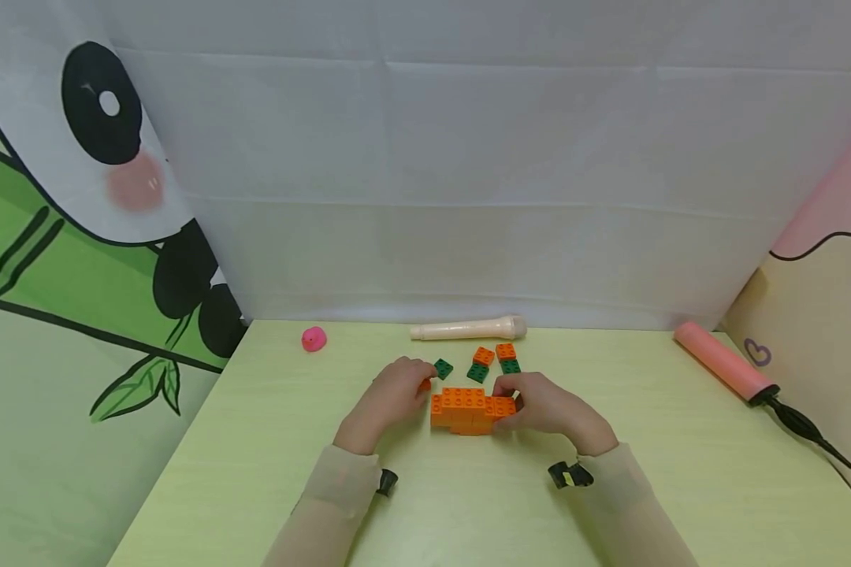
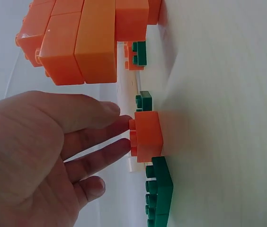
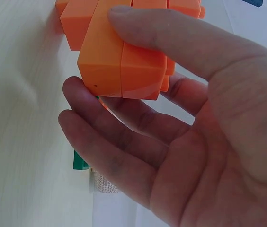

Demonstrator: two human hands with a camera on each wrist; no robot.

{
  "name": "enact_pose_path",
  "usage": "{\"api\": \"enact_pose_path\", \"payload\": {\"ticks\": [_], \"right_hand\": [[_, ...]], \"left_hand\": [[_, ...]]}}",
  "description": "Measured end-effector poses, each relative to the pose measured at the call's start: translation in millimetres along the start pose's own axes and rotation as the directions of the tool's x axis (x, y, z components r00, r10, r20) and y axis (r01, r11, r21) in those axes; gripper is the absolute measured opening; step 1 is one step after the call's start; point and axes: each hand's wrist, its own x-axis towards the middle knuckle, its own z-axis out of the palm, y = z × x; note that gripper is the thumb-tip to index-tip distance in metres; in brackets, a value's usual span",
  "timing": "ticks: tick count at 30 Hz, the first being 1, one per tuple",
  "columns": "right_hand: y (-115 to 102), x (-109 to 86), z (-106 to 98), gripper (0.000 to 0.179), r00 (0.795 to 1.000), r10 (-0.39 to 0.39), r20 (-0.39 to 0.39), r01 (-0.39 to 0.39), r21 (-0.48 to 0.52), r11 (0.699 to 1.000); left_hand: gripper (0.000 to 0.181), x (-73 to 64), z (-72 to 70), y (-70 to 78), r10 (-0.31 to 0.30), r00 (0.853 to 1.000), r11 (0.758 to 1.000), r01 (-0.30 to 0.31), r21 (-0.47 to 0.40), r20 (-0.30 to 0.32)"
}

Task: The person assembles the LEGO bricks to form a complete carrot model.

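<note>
My right hand (image 1: 549, 405) grips the right end of a block build made of stacked orange toy bricks (image 1: 464, 408), with its thumb on the near face and fingers behind, as the right wrist view shows. To the left of that build, my left hand (image 1: 397, 390) reaches for a small loose orange brick (image 2: 148, 137). Its fingertips are right at the brick's studs, with the thumb held apart from it. A long green brick (image 2: 162, 191) lies beside that orange one in the left wrist view. Just past the left fingertips is a small green brick (image 1: 443, 368).
Behind the build are two orange-and-green brick pairs, one on the left (image 1: 478, 365) and one on the right (image 1: 507, 358). A pale toy microphone (image 1: 468, 328) lies along the back edge. A pink toy (image 1: 314, 339) sits back left, a pink pump (image 1: 723, 362) far right.
</note>
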Motion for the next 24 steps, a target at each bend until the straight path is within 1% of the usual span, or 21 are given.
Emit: {"api": "enact_pose_path", "payload": {"ticks": [2, 5, 7, 10, 12, 13, 18, 24], "right_hand": [[0.5, -0.1, -0.2, 0.029, 1.0, -0.003, -0.002, 0.003, 0.0, 1.0], [1.1, 0.0, -0.3, 0.029, 1.0, -0.009, -0.001, 0.009, 0.0, 1.0], [1.2, 0.0, -0.3, 0.029, 1.0, -0.011, 0.0, 0.011, -0.001, 1.0], [1.1, -0.2, -0.4, 0.029, 1.0, -0.008, -0.002, 0.008, -0.001, 1.0], [1.1, -0.3, -0.6, 0.029, 1.0, -0.006, -0.002, 0.006, 0.0, 1.0], [1.1, -0.4, -0.7, 0.029, 1.0, -0.005, -0.001, 0.005, 0.002, 1.0], [1.7, -0.5, -0.9, 0.028, 1.0, -0.007, 0.002, 0.007, 0.003, 1.0], [3.3, -0.8, -1.1, 0.029, 1.0, -0.012, 0.0, 0.012, -0.004, 1.0]], "left_hand": [[0.021, 0.3, 0.1, -0.1, 0.0, 1.0, 1.0, 0.0, -0.004, -0.002], [0.025, -0.3, -0.3, -0.1, -0.026, 1.0, 0.999, 0.026, 0.039, -0.013], [0.031, -1.5, -0.2, -0.6, -0.07, 0.997, 0.994, 0.072, 0.088, -0.022], [0.038, -3.6, 0.9, -1.9, -0.142, 0.99, 0.978, 0.144, 0.152, -0.024], [0.039, -4.7, 2.7, -3.3, -0.179, 0.984, 0.969, 0.179, 0.169, -0.015], [0.037, -4.7, 3.6, -4.0, -0.187, 0.982, 0.968, 0.186, 0.172, -0.011], [0.027, -3.5, 7.8, -6.6, -0.181, 0.984, 0.968, 0.179, 0.174, -0.004], [0.019, -3.1, 9.2, -7.5, -0.156, 0.988, 0.972, 0.157, 0.176, -0.021]]}}
